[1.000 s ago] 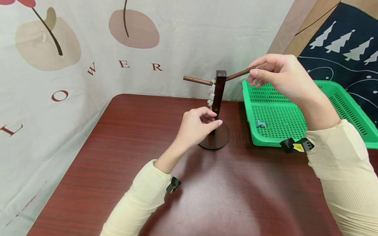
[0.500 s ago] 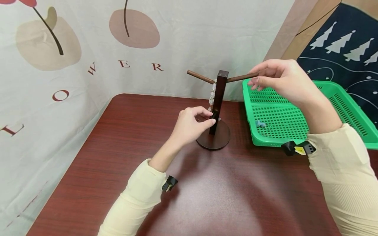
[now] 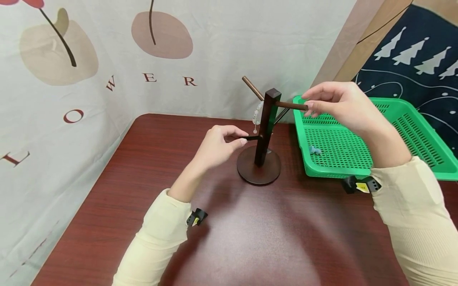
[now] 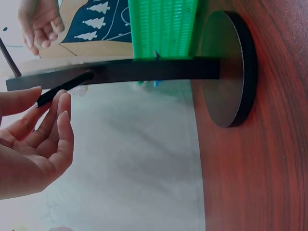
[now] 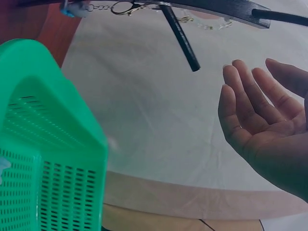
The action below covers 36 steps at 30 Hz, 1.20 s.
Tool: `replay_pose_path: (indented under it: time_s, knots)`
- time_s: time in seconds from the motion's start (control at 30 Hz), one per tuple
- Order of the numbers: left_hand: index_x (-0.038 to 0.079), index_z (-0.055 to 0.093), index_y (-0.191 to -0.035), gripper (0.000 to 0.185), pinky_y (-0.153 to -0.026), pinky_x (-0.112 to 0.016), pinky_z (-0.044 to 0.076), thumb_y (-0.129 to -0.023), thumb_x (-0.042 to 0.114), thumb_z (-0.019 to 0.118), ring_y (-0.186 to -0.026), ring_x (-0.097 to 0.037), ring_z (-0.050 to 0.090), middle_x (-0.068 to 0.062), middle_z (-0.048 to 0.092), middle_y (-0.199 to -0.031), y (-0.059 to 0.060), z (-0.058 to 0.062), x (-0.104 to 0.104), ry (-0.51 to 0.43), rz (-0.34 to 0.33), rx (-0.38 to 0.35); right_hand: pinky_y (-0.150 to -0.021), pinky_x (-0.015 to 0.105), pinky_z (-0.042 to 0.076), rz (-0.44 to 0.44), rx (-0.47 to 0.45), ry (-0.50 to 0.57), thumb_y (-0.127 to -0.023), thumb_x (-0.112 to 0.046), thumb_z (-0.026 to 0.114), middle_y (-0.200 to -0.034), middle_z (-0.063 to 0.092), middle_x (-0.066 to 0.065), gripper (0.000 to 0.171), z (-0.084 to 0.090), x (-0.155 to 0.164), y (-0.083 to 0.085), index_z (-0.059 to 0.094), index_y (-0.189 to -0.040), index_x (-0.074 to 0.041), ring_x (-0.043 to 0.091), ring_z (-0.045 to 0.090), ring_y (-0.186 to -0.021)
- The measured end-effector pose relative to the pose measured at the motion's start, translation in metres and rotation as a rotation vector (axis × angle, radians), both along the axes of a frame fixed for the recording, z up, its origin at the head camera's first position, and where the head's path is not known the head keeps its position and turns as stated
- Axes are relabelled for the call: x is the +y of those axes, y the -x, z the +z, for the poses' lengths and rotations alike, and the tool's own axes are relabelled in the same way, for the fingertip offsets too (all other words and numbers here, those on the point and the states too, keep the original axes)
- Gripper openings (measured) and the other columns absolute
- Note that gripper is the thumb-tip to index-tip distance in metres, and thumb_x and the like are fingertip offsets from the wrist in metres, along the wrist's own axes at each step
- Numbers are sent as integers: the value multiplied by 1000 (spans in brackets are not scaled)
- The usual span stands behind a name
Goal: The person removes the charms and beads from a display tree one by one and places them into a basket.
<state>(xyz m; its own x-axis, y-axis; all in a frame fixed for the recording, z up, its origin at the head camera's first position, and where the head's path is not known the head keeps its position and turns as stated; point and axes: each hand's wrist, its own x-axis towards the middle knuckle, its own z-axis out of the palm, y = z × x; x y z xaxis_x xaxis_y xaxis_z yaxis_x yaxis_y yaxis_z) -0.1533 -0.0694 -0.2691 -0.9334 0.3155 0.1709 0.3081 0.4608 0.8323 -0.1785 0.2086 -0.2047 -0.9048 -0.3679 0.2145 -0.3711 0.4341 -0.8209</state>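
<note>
The person has both hands on a dark wooden jewellery stand (image 3: pixel 265 131) that sits on its round base near the far edge of the table (image 3: pixel 179 206), just beside the green basket (image 3: pixel 422 159) at the table's right edge. The left hand (image 3: pixel 214 147) touches the tip of a low peg (image 3: pixel 250 138) with lightly curled fingers; from the wrist view the fingers look nearly straight, so it seems a light touch, not a grip. The right hand (image 3: pixel 340 105) pinches the end of an upper peg (image 3: pixel 290 105). A beaded bracelet (image 3: pixel 256 115) hangs behind the post. I judge the stand is being turned; next it needs steadying, without swinging the bracelet off.
</note>
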Motion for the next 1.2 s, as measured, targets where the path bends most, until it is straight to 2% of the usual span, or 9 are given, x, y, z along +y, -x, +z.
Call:
replay_pose_path:
  time_s: [0.27, 0.5, 0.87, 1.2]
  knots:
    - [7, 70, -96, 15, -68, -28, 41, -85, 6, 60, -79, -21, 61, -5, 66, -77, 8, 1, -7, -8, 18, -50, -67, 20, 49, 14, -35, 17, -89, -9, 59, -84, 67, 6, 18, -10, 1, 0, 65, -105, -5, 16, 62, -75]
    - [5, 68, -99, 15, -72, -30, 47, -88, 5, 58, -75, -17, 61, -11, 67, -82, 18, -2, -13, -20, 27, -87, -68, 21, 50, 10, -62, 34, -88, -10, 60, -84, 68, 2, 16, -20, -2, 0, 65, -103, -5, 16, 63, -76]
    - [0, 66, -101, 16, -70, -27, 48, -90, 3, 54, -73, -16, 58, -11, 65, -82, 30, 0, -19, -34, 1, -121, -68, 23, 50, 7, -91, 36, -89, -9, 58, -85, 67, 5, 16, -31, 0, 1, 63, -103, -2, 17, 63, -77]
    - [0, 64, -104, 18, -74, -30, 48, -92, 5, 52, -79, -16, 59, -12, 66, -89, 36, 4, -22, -24, -25, -169, -68, 23, 51, 24, -86, 11, -90, -7, 57, -87, 67, 5, 20, -40, 1, 2, 60, -108, 2, 16, 63, -75]
